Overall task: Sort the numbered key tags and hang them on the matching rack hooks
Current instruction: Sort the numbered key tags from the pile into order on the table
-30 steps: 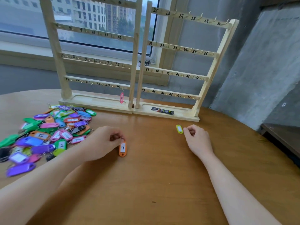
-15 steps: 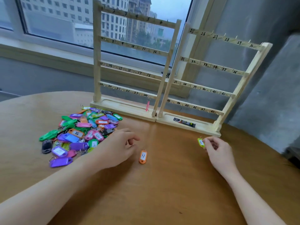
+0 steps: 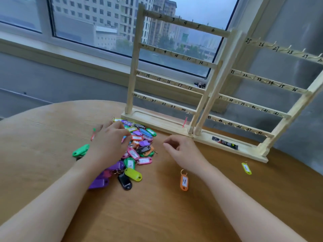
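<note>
Hands are positioned over the round wooden desk [image 3: 43,137]. The left hand [image 3: 109,142] is laid palm-down on the pile of key tags [image 3: 138,147], fingers spread and curled into the tags; whether a tag is pinched beneath it cannot be told. The right hand [image 3: 181,151] is held just right of the pile, fingers loosely curled, thumb and forefinger apart, with nothing grasped.

An orange tag [image 3: 184,182], marked 11, is found flat on the desk just below the right wrist, separate from the pile. A yellow tag [image 3: 246,168] is located further right, near the base of the right rack and well apart from the hand. A green tag [image 3: 80,150] is seen at the left edge of the pile, beside the left hand. A black tag [image 3: 124,182], a lime tag [image 3: 133,174] and a purple tag [image 3: 98,183] are placed at the near edge of the pile.

Two wooden racks are set side by side behind the pile. The left rack [image 3: 130,84] is numbered up to 24; the right rack [image 3: 286,112] is numbered from 25. A single pink tag [image 3: 185,121] is hung beneath hook 24. A small black packet [image 3: 224,142] is lying in the base tray of the right rack. A window [image 3: 104,23] is seen behind the racks.
</note>
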`<state>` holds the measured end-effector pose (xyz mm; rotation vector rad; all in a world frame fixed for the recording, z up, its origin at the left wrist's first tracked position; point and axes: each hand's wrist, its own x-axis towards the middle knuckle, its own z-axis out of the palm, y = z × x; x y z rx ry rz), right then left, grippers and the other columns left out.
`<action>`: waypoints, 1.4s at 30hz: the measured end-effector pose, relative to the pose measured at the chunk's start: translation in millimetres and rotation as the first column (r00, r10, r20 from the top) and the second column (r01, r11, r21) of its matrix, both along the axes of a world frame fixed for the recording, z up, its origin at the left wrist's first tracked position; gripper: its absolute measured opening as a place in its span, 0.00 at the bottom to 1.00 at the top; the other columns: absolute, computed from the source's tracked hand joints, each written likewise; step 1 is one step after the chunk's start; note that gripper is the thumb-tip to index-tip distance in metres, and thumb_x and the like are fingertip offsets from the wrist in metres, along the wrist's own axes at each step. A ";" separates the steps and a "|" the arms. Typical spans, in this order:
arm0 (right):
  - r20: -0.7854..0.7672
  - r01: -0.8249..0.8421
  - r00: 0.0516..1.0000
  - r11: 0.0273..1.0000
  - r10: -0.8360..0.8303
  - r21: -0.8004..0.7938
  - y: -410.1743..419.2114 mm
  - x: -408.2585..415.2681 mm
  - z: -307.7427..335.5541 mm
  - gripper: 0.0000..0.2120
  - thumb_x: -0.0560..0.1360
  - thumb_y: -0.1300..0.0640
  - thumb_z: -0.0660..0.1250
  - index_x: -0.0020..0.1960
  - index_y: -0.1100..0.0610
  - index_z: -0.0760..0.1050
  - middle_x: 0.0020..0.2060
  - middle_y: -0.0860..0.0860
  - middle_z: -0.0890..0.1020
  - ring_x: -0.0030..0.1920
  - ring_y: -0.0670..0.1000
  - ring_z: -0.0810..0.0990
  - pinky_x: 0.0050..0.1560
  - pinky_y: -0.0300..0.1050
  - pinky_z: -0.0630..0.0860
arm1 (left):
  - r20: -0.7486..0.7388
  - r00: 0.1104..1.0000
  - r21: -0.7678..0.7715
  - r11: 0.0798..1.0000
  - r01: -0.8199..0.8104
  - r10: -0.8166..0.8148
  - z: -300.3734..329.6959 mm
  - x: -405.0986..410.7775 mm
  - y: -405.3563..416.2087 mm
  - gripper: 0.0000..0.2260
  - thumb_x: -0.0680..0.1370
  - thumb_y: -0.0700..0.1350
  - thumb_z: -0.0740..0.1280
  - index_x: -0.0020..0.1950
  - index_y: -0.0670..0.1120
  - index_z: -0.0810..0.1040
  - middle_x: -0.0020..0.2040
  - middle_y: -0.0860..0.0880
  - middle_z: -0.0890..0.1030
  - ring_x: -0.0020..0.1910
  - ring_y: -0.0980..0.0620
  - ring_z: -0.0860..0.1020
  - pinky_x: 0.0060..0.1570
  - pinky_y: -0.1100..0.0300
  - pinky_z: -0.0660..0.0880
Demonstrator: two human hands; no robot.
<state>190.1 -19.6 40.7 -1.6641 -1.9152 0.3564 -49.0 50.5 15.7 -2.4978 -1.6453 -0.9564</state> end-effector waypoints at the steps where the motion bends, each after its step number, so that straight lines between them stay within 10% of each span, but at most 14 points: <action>1: 0.020 -0.006 1.000 1.000 0.006 0.002 10.0 -7.5 -0.3 0.07 0.81 0.51 0.66 0.54 0.49 0.83 0.45 0.42 0.82 0.45 0.42 0.79 0.47 0.40 0.76 | -0.003 1.000 -0.021 1.000 -0.006 0.006 0.0 2.5 1.3 0.09 0.81 0.52 0.66 0.55 0.52 0.86 0.55 0.49 0.80 0.59 0.44 0.73 0.60 0.48 0.63; 20: 0.218 -0.017 0.975 0.987 0.053 -0.161 67.7 -39.2 -8.8 0.21 0.76 0.39 0.70 0.65 0.46 0.80 0.45 0.42 0.74 0.43 0.43 0.75 0.45 0.46 0.75 | -0.036 0.997 0.038 0.997 -0.068 0.069 -26.3 10.8 20.1 0.10 0.80 0.57 0.66 0.51 0.56 0.86 0.48 0.51 0.77 0.54 0.45 0.74 0.56 0.47 0.63; 32: 0.256 0.011 0.967 0.997 0.008 -0.073 74.7 -49.2 -4.9 0.12 0.80 0.44 0.68 0.53 0.50 0.85 0.45 0.45 0.82 0.45 0.46 0.77 0.47 0.48 0.77 | 0.060 0.994 -0.111 0.990 -0.084 0.092 -19.1 7.7 16.7 0.08 0.79 0.58 0.65 0.53 0.57 0.78 0.53 0.58 0.79 0.59 0.52 0.71 0.62 0.51 0.59; 42: -0.399 0.016 0.909 0.965 -0.124 -0.263 54.0 -36.6 1.7 0.13 0.84 0.52 0.63 0.51 0.57 0.83 0.35 0.53 0.84 0.35 0.47 0.79 0.39 0.42 0.76 | 0.375 0.926 -0.164 0.986 0.028 0.037 -15.6 2.7 16.4 0.05 0.77 0.50 0.72 0.49 0.60 0.77 0.38 0.61 0.80 0.49 0.57 0.72 0.51 0.56 0.53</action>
